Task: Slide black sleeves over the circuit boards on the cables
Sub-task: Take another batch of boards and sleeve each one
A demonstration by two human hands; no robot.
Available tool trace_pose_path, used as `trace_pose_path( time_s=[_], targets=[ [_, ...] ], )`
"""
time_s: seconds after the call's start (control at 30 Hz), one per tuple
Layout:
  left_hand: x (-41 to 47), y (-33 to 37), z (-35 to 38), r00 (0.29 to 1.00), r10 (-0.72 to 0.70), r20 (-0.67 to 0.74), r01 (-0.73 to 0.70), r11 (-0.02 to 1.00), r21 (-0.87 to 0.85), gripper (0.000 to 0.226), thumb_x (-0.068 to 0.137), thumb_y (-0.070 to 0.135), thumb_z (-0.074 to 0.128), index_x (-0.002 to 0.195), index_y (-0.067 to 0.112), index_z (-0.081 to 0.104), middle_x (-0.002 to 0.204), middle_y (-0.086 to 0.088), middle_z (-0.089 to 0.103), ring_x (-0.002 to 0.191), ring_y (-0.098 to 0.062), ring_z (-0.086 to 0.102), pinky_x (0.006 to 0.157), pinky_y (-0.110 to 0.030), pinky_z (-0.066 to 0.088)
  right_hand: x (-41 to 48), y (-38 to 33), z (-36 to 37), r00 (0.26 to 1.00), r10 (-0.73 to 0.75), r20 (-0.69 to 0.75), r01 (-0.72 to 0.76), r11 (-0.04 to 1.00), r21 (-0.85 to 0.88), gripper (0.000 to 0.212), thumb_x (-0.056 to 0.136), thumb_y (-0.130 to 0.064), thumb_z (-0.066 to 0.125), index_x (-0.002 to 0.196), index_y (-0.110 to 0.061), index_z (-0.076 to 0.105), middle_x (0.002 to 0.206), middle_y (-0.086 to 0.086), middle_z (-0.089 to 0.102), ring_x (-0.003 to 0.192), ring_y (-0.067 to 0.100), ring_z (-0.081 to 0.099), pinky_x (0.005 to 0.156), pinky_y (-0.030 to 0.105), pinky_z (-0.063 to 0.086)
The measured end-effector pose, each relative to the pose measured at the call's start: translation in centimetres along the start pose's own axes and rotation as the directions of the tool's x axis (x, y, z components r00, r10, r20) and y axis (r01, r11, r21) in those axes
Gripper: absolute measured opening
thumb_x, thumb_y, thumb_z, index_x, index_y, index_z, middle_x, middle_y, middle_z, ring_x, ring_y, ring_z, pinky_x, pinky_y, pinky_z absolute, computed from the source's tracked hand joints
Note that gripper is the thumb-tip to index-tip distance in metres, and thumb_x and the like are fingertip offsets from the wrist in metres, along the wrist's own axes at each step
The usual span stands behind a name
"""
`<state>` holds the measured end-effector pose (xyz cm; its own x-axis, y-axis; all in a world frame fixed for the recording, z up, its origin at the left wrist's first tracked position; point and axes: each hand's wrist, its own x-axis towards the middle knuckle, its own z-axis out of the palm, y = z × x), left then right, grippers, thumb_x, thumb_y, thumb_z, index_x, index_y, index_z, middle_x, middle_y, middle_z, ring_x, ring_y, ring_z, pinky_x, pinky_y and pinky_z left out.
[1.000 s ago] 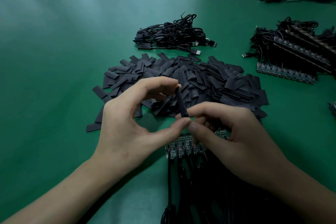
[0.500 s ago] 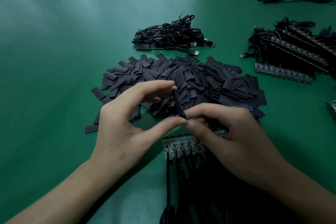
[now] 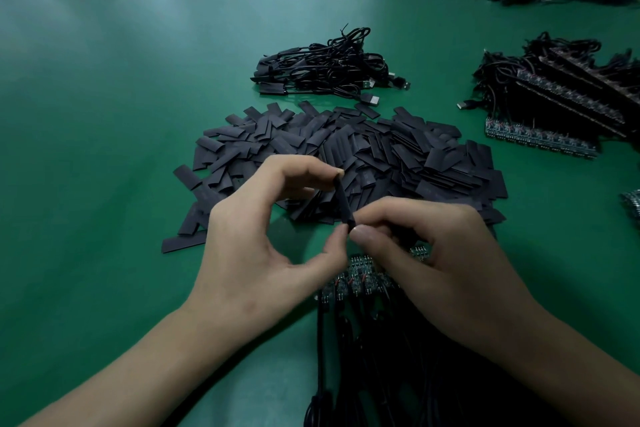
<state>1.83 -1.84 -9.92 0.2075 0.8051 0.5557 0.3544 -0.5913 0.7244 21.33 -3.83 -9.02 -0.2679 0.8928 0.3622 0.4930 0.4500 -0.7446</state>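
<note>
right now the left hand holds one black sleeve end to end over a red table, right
No: the table is green, not red, as the head view shows. The left hand does hold one black sleeve end to end, forefinger on top, thumb at the bottom.

A black sleeve [image 3: 344, 202] is pinched end to end between the forefinger and thumb of the left hand [image 3: 256, 246], its lower end met by the right hand [image 3: 433, 260], above circuit boards [image 3: 356, 282] on a green table [image 3: 104, 114].
</note>
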Motion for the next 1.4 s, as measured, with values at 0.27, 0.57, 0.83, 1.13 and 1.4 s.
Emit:
trace_pose_path(
  time_s=[0.27, 0.57, 0.83, 1.13, 1.4],
  targets=[
    [0.0, 0.3, 0.3, 0.995, 0.044, -0.092, -0.04, 0.998, 0.047, 0.027, 0.081, 0.018, 0.07, 0.107, 0.019, 0.062, 0.105, 0.002, 0.072, 0.098, -0.019, 0.071, 0.083, -0.038, 0.057, 0.0, 0.0, 0.3, 1.0, -0.019, 0.016, 0.02, 0.998, -0.057, 0.011, 0.094, -0.031, 0.067, 0.093, -0.024, 0.075, 0.077, -0.012, 0.068, 0.073, 0.007, 0.065, 0.065, 0.025, 0.049],
    [0.1, -0.3, -0.4, 0.997, 0.053, 0.053, -0.054, 0.998, 0.016, 0.043, 0.084, 0.013, 0.074, 0.124, 0.009, 0.061, 0.12, 0.003, 0.069, 0.113, -0.019, 0.068, 0.092, -0.029, 0.054, 0.0, 0.3, 0.2, 1.0, 0.019, -0.001, -0.019, 0.998, 0.064, 0.012, 0.094, -0.028, 0.065, 0.089, -0.023, 0.075, 0.068, -0.003, 0.064, 0.061, 0.013, 0.06, 0.058, 0.031, 0.047],
    [0.2, -0.6, -0.3, 0.997, -0.026, 0.068, 0.034, 0.993, -0.111, 0.053, 0.082, 0.027, 0.083, 0.128, 0.018, 0.059, 0.124, 0.008, 0.07, 0.117, -0.019, 0.068, 0.097, -0.031, 0.054, -0.3, 0.4, 0.0, 0.999, 0.013, 0.035, -0.013, 1.0, 0.003, 0.012, 0.095, -0.023, 0.062, 0.099, -0.022, 0.074, 0.082, -0.008, 0.069, 0.076, 0.012, 0.065, 0.065, 0.029, 0.049],
    [0.8, -0.7, -0.8, 0.992, -0.073, -0.103, 0.057, 0.987, -0.15, 0.055, 0.076, 0.027, 0.09, 0.122, 0.016, 0.063, 0.115, 0.007, 0.074, 0.109, -0.018, 0.071, 0.092, -0.024, 0.054, 0.3, 0.5, -1.7, 0.99, -0.06, 0.128, 0.085, 0.977, -0.197, 0.022, 0.093, -0.044, 0.064, 0.103, -0.026, 0.071, 0.085, -0.016, 0.065, 0.083, 0.008, 0.063, 0.071, 0.024, 0.048],
    [0.8, -0.8, -0.9, 0.968, -0.171, -0.186, 0.141, 0.977, -0.16, 0.053, 0.073, 0.035, 0.092, 0.118, 0.026, 0.065, 0.11, 0.008, 0.075, 0.107, -0.019, 0.072, 0.08, -0.02, 0.053, 0.7, 0.3, -2.1, 0.986, -0.041, 0.16, 0.088, 0.95, -0.3, 0.019, 0.1, -0.038, 0.06, 0.089, -0.025, 0.07, 0.083, -0.018, 0.066, 0.078, 0.004, 0.063, 0.069, 0.029, 0.05]
  ],
)
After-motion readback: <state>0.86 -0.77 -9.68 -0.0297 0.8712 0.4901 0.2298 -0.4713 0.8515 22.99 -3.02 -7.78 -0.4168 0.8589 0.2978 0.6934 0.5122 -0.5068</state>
